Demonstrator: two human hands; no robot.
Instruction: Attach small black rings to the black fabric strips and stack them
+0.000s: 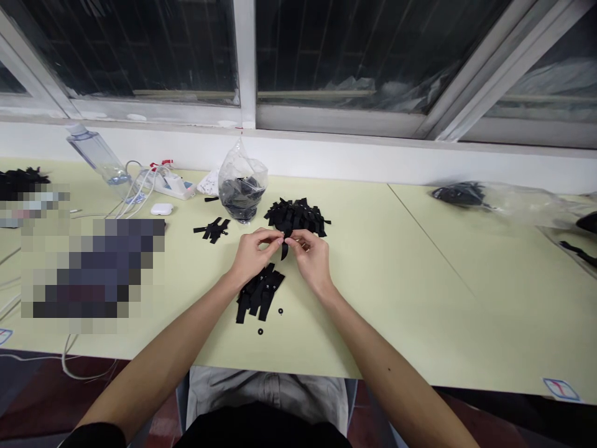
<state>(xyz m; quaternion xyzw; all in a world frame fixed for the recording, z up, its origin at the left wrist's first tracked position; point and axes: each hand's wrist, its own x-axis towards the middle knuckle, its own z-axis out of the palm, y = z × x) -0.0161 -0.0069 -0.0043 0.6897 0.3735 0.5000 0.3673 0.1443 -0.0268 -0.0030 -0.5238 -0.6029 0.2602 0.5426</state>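
My left hand (254,254) and my right hand (311,255) meet above the pale yellow table (420,280), both pinching one short black strap (284,246) between their fingertips. Its loose end hangs down between the hands. Just behind them lies a heap of black straps (296,216). Under my wrists sits a smaller bundle of black straps (259,292), with two small black rings (280,310) beside it. A few more straps (213,229) lie to the left.
A clear plastic bag (241,185) with dark parts stands at the back. Further left are a tipped water bottle (99,155), a power strip with white cables (170,182) and a white earbud case (161,209). Another plastic bag (494,199) lies at the right.
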